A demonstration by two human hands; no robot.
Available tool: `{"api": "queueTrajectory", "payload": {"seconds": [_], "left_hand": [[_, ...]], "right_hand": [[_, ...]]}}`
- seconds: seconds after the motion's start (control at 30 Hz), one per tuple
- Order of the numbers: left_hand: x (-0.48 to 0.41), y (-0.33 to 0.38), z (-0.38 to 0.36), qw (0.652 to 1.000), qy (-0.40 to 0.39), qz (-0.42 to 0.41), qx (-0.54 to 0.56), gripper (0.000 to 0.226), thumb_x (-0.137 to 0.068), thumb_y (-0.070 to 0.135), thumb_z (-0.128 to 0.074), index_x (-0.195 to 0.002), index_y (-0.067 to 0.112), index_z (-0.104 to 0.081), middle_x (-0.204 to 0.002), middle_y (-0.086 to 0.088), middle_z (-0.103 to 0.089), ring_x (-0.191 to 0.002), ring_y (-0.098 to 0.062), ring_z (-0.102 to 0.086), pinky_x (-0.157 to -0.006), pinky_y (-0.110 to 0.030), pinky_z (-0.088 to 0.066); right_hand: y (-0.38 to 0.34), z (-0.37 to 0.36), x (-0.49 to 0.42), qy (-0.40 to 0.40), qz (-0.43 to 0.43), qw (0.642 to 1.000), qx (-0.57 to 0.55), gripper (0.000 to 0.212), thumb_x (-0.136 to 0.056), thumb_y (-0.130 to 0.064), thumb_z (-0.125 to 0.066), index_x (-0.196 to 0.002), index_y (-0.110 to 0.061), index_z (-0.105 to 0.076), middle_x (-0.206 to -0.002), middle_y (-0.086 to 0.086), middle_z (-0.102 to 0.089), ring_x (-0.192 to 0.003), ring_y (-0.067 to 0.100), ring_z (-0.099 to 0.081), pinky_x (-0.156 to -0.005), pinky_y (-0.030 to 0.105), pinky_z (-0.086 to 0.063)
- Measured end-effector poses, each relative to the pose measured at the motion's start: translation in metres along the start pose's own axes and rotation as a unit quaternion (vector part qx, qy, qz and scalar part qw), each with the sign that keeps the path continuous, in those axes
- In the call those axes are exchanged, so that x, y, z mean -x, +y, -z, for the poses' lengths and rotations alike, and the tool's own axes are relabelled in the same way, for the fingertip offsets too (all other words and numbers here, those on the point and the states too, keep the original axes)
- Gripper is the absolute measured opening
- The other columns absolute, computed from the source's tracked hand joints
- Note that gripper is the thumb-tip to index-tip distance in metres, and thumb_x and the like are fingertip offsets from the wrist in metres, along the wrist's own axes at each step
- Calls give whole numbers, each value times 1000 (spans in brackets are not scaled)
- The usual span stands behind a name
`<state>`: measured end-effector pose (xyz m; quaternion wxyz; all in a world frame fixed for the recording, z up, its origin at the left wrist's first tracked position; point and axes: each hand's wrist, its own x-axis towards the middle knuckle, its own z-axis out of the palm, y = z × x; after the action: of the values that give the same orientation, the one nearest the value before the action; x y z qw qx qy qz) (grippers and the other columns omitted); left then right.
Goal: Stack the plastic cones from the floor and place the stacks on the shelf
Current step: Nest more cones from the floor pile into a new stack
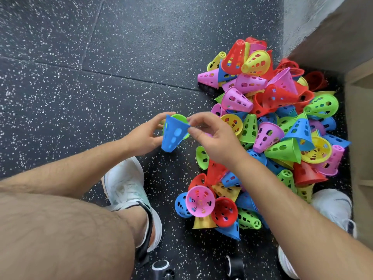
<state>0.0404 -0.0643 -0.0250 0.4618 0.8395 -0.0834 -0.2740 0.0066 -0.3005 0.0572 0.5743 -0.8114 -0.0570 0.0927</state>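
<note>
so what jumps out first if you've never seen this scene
The big heap of bright plastic cones in red, pink, yellow, green and blue, piled on the dark speckled floor at the right. At centre, the left hand and right hand hold a blue cone with a green cone showing at its wide end.

I'm scanning the blue cone (174,134) and the pile of cones (272,128): no letters, no numbers. My white shoe (125,184) shows no brand I can read either.

Head view, steeply down, close
</note>
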Motion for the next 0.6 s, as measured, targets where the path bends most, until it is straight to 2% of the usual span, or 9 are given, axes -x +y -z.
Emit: {"api": "queueTrajectory", "payload": {"seconds": [0.1,0.17,0.2,0.27,0.33,0.37,0.47,0.53,0.6], "left_hand": [[0,3,-1,1000,1,-1,-6,73,-94,29,-77,-124,79,-34,-129,31,-60,-114,17,-56,-98,-21,-49],[2,4,-1,1000,1,-3,7,68,-91,36,-77,-127,77,-36,-133,23,-62,-118,12,-57,-102,-24,-50],[3,5,-1,1000,2,-4,13,66,-90,41,-78,-132,72,-37,-135,20,-62,-121,6,-58,-105,-29,-51],[4,5,-1,1000,2,-9,18,66,-86,54,-79,-137,65,-39,-136,19,-62,-125,0,-59,-109,-37,-51],[4,6,-1,1000,3,-9,21,70,-78,65,-73,-140,63,-39,-135,22,-63,-125,-1,-60,-110,-41,-50],[3,6,0,1000,4,-9,22,71,-76,68,-71,-140,64,-38,-134,23,-63,-125,-1,-61,-111,-42,-49],[4,5,0,1000,6,-10,17,75,-77,71,-67,-145,60,-36,-136,21,-62,-127,-3,-60,-110,-46,-50],[5,4,1,1000,4,-18,11,76,-79,72,-65,-146,60,-31,-137,17,-62,-127,-5,-60,-108,-43,-51],[8,6,1,1000,1,-29,1,74,-83,71,-65,-144,68,-23,-140,17,-59,-128,-5,-59,-109,-36,-51]], "right_hand": [[5,6,-8,60,4,998,32,7,-90,-15,-67,-96,-19,-68,-103,-1,-65,-100,17,-63,-90,44,-53],[10,7,-10,96,19,993,62,7,-90,-17,-68,-96,-19,-69,-103,-4,-63,-100,15,-62,-89,42,-54],[13,6,-9,108,26,991,81,6,-89,-17,-69,-96,-18,-70,-104,-3,-62,-101,13,-61,-91,38,-53],[18,3,-6,112,26,986,121,7,-88,-17,-73,-95,-15,-73,-108,-1,-61,-103,7,-57,-95,22,-46],[23,-2,-3,86,17,983,162,6,-86,-16,-76,-92,-14,-75,-114,2,-60,-108,6,-54,-96,7,-34],[26,-5,-2,66,12,981,180,6,-85,-16,-77,-91,-15,-75,-118,4,-60,-112,9,-54,-98,5,-31],[30,-13,-3,6,-19,977,215,12,-85,-20,-78,-96,-17,-75,-133,6,-58,-127,17,-52,-107,19,-34],[29,-18,-4,-18,-32,975,218,23,-85,-23,-78,-106,-17,-74,-135,5,-58,-129,17,-51,-112,28,-34],[26,-22,-6,-28,-28,976,216,29,-85,-24,-78,-113,-15,-72,-132,3,-62,-127,17,-53,-112,24,-33]]}}
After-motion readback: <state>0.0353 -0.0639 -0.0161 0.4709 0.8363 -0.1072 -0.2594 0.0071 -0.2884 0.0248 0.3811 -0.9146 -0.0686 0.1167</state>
